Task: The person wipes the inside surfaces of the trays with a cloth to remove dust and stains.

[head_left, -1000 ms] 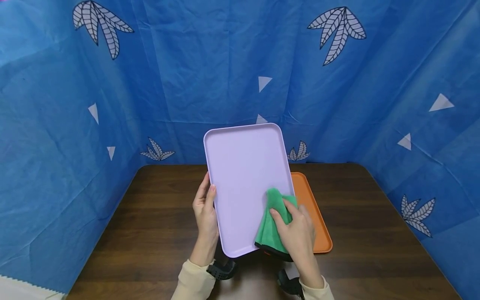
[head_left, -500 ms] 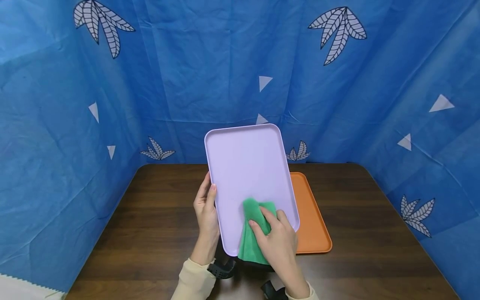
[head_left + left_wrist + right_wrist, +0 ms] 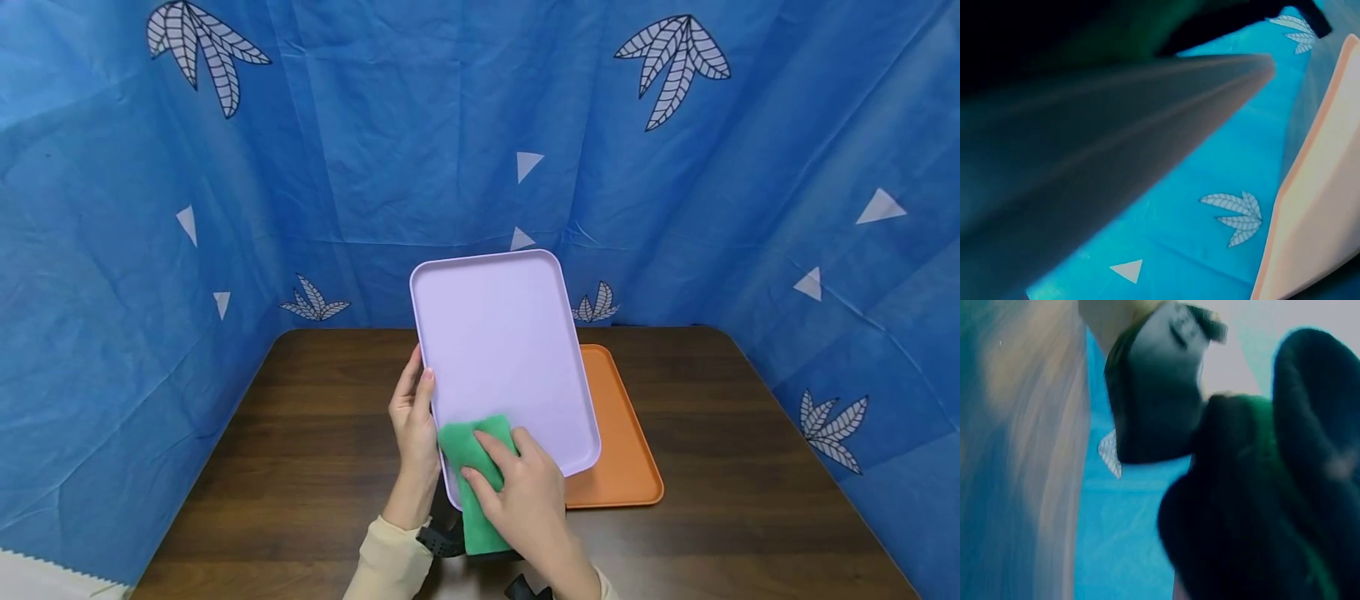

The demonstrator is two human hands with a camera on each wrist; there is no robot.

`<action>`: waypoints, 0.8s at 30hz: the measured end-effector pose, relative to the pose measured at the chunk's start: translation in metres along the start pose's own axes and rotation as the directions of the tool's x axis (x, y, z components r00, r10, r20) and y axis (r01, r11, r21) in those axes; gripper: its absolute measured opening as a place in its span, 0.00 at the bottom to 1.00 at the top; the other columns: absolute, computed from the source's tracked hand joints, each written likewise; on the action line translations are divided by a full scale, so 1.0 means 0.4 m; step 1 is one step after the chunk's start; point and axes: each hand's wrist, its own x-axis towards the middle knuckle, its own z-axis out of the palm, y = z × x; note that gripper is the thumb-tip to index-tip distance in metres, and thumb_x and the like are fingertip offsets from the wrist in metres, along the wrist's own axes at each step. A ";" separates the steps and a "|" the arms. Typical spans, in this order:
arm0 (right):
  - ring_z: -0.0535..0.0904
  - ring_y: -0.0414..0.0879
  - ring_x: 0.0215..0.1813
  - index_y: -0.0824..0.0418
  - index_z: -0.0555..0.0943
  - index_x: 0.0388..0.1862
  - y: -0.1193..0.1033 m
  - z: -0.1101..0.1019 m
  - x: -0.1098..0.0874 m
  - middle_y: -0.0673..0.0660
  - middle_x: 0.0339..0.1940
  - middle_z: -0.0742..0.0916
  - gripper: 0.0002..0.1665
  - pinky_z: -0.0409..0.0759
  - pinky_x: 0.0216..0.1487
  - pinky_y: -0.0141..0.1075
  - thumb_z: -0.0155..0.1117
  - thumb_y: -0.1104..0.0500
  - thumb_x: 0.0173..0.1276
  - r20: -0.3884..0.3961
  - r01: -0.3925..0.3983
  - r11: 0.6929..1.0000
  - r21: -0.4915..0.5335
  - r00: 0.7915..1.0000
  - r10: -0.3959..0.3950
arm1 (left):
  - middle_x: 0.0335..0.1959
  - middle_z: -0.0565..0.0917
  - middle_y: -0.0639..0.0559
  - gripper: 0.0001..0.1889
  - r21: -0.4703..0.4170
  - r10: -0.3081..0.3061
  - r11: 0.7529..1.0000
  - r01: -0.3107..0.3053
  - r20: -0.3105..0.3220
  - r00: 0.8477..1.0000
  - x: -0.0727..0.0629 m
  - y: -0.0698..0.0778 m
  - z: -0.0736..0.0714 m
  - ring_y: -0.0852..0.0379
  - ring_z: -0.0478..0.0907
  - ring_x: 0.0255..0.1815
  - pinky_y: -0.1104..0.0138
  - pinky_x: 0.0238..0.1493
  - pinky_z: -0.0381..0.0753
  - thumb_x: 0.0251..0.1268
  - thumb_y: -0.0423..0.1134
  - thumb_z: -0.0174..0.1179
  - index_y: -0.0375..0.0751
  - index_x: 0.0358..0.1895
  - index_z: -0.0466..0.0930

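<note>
A pale purple rectangular tray [image 3: 502, 333] is held up above the table, tilted so its inner face shows. My left hand [image 3: 412, 433] grips its left rim, thumb on the near side and fingers behind. My right hand [image 3: 531, 504] holds a green cloth [image 3: 459, 447] against the tray's lower left corner. Thumb and fingers pinch the cloth, and its lower end hangs past the tray's bottom edge. In the right wrist view the cloth [image 3: 1263, 425] is mostly dark and blurred. The left wrist view is largely covered by a dark, close surface.
An orange tray [image 3: 621, 442] lies flat on the dark wooden table [image 3: 720, 467], partly hidden behind the purple one. Blue patterned curtains [image 3: 375, 167] enclose the table at the back and sides. A black wrist device [image 3: 441, 540] sits at my left wrist.
My right hand has slid the green cloth leftward and slightly down, from the tray's lower right side to its lower left corner. The left hand and purple tray have barely moved.
</note>
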 end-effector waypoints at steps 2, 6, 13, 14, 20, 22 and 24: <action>0.65 0.36 0.23 0.52 0.88 0.45 -0.009 0.001 0.000 0.48 0.26 0.76 0.23 0.63 0.23 0.24 0.78 0.45 0.51 0.016 0.061 0.998 0.002 0.998 -0.061 | 0.53 0.85 0.57 0.21 -0.005 -0.004 1.000 0.004 -0.015 1.000 0.000 0.001 0.000 0.63 0.84 0.44 0.72 0.43 0.84 0.75 0.34 0.51 0.39 0.69 0.70; 0.64 0.36 0.23 0.51 0.88 0.45 -0.023 0.001 0.000 0.48 0.27 0.77 0.23 0.62 0.24 0.23 0.77 0.44 0.51 0.023 0.107 0.994 -0.015 0.994 -0.107 | 0.52 0.86 0.57 0.21 -0.033 0.000 0.999 -0.001 -0.027 1.000 0.001 0.006 0.000 0.63 0.84 0.44 0.72 0.43 0.84 0.75 0.34 0.51 0.40 0.68 0.71; 0.67 0.38 0.23 0.47 0.89 0.42 -0.020 0.002 -0.001 0.48 0.28 0.78 0.24 0.66 0.22 0.28 0.82 0.47 0.42 -0.046 0.107 0.992 -0.069 0.993 -0.110 | 0.51 0.86 0.58 0.21 -0.039 -0.017 0.999 0.015 -0.055 0.998 0.001 0.008 0.006 0.64 0.84 0.43 0.72 0.42 0.84 0.75 0.34 0.51 0.40 0.68 0.71; 0.68 0.38 0.23 0.47 0.89 0.42 -0.019 0.001 -0.001 0.48 0.28 0.78 0.24 0.66 0.22 0.28 0.82 0.48 0.41 -0.048 0.101 0.992 -0.070 0.993 -0.105 | 0.51 0.85 0.58 0.21 -0.028 -0.021 0.999 0.019 -0.062 0.998 0.000 0.007 0.007 0.64 0.84 0.43 0.72 0.42 0.83 0.75 0.34 0.51 0.40 0.68 0.71; 0.69 0.38 0.25 0.45 0.90 0.42 -0.007 -0.007 0.001 0.47 0.28 0.78 0.25 0.67 0.23 0.28 0.84 0.49 0.40 -0.037 0.059 0.996 -0.062 0.997 -0.062 | 0.53 0.84 0.59 0.23 0.034 -0.038 0.999 0.041 -0.079 0.996 -0.003 0.003 0.006 0.64 0.83 0.45 0.72 0.44 0.83 0.75 0.37 0.51 0.38 0.71 0.67; 0.69 0.38 0.25 0.45 0.89 0.42 -0.001 -0.010 0.001 0.47 0.27 0.78 0.25 0.67 0.23 0.28 0.84 0.49 0.39 -0.037 0.050 0.997 -0.062 0.998 -0.052 | 0.53 0.84 0.59 0.24 0.044 -0.041 0.998 0.044 -0.076 0.996 -0.003 0.002 0.005 0.64 0.83 0.45 0.73 0.44 0.83 0.75 0.38 0.52 0.38 0.71 0.66; 0.68 0.37 0.25 0.45 0.90 0.42 0.005 -0.014 0.000 0.46 0.27 0.77 0.26 0.67 0.23 0.27 0.84 0.49 0.39 -0.037 0.041 0.997 -0.063 0.998 -0.043 | 0.53 0.84 0.58 0.24 0.043 -0.042 0.998 0.045 -0.074 0.996 -0.004 0.002 0.005 0.64 0.83 0.45 0.73 0.44 0.83 0.75 0.38 0.52 0.38 0.71 0.66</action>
